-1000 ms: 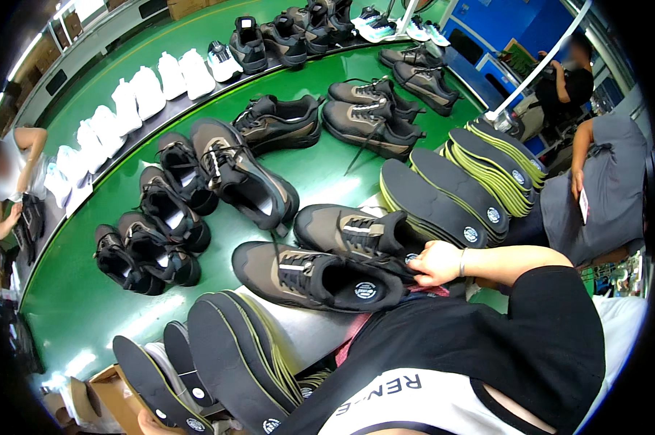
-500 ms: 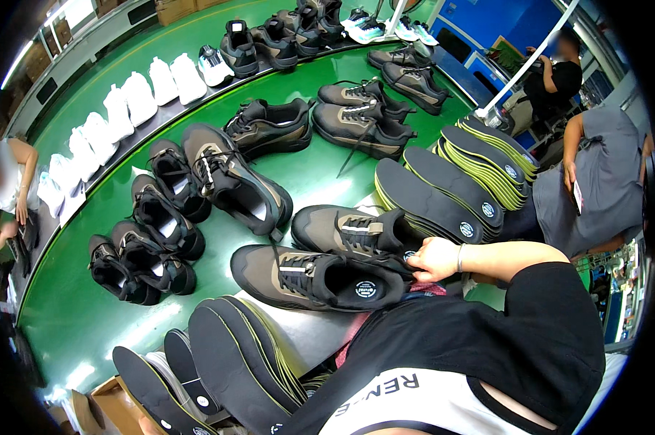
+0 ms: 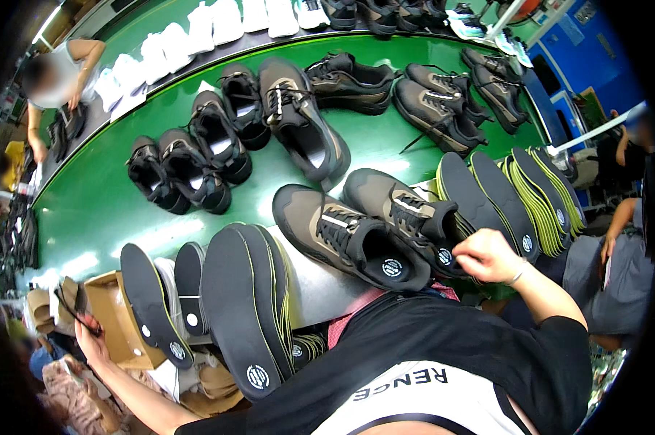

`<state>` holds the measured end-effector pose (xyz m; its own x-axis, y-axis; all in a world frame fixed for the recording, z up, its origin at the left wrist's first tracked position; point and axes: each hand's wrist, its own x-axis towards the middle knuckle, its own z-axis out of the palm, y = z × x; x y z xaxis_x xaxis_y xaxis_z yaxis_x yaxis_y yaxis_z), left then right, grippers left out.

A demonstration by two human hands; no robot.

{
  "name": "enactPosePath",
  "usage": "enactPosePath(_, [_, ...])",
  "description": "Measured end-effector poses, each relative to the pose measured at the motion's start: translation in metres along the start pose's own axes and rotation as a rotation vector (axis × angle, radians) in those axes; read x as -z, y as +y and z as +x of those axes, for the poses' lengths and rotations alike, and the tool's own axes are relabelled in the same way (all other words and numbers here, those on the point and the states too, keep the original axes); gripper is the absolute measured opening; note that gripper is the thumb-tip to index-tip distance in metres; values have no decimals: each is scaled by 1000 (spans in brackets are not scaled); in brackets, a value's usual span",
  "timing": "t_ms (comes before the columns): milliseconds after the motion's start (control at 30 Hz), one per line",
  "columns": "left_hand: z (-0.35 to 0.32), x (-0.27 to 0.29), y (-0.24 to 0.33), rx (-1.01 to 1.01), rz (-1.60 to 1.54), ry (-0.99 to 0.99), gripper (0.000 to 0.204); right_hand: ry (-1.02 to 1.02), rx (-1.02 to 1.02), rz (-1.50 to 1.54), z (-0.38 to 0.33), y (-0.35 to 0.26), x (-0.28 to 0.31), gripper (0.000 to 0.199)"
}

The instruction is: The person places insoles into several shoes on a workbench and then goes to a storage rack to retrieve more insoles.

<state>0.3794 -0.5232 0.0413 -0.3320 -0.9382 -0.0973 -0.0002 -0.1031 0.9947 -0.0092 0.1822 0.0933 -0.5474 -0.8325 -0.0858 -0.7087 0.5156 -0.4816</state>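
Two brown-and-black lace-up shoes stand side by side in front of me, toes pointing away. In the left shoe (image 3: 320, 225) a black insole (image 3: 391, 267) with a white round mark lies inside the opening. My right hand (image 3: 490, 257) is closed at the heel collar of the right shoe (image 3: 400, 206), whose insole partly shows. Out to the far left, my left hand (image 3: 92, 344) is closed around a thin, dark, strip-like thing (image 3: 72, 308); its kind is unclear. Beside that arm stand black insoles (image 3: 233, 312) with yellow-green edges, stacked upright.
More stacked insoles (image 3: 534, 196) lie to the right. Several brown-and-black shoes (image 3: 298, 123) stand across the green table (image 3: 88, 225). Behind them runs a rack with white shoes (image 3: 226, 22). An open cardboard box (image 3: 110, 312) sits at lower left. Other people are at both sides.
My left hand has come into view at far left with the thin dark thing. The view has turned, and the shoe pair now points more away from me. My right hand remains at the right shoe's heel.
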Motion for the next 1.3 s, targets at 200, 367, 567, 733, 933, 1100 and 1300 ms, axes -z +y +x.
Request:
enactPosePath(200, [-146,-241,58,166,198,-795,42,239,368,154,95,-67,30,31])
enactPosePath(367, [-250,-383,71,460,183,-1275,31,181,321,641,119,-86,20,45])
enactPosePath(567, [-292,-432,66,331,317,-1256,32,160,118,705,94,-41,24,21])
enactPosePath(733, [-313,-450,48,-6,521,-1261,21,331,203,575,88,-14,2,26])
enactPosePath(933, [-336,-479,42,93,529,-1347,14,408,205,603,41,9,20,24])
enactPosePath(1100, [-339,-479,28,352,258,-1423,80,200,18,1459,38,13,9,27])
enactPosePath(1300, [-365,-506,52,400,559,-1436,36,276,46,1727,13,27,12,41])
